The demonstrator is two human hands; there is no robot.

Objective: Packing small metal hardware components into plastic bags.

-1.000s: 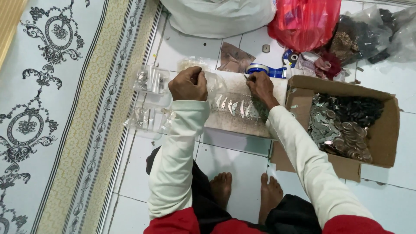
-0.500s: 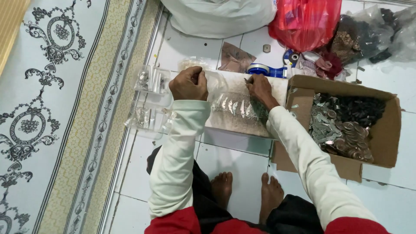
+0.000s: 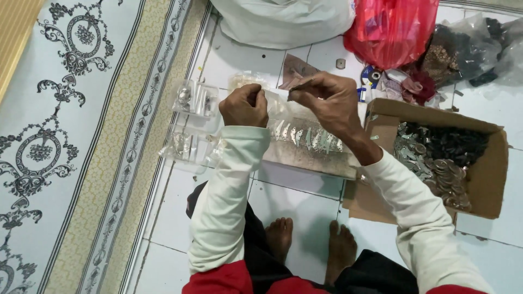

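My left hand [image 3: 245, 106] is closed in a fist on one end of a clear plastic packet [image 3: 277, 93]. My right hand [image 3: 326, 100] pinches the packet's other end between thumb and fingers. Both hands hover just above a flat clear sheet [image 3: 305, 155] lying on the tiled floor, with a row of small silvery metal pieces [image 3: 308, 137] on it. Just right of my right wrist stands an open cardboard box [image 3: 490, 179] filled with small metal parts [image 3: 436, 163].
Two small clear packets [image 3: 192, 98] [image 3: 185, 144] lie left of my left hand, beside a patterned carpet [image 3: 65, 136]. Beyond the hands are a white sack [image 3: 283, 22], a red plastic bag [image 3: 389, 27], clear bags of dark bits [image 3: 468, 49] and a blue tape roll [image 3: 370, 76]. My bare feet [image 3: 310, 247] rest below.
My right hand has lifted off the right part of the sheet and now pinches the packet closer to my left hand. The left hand stays about where it was.
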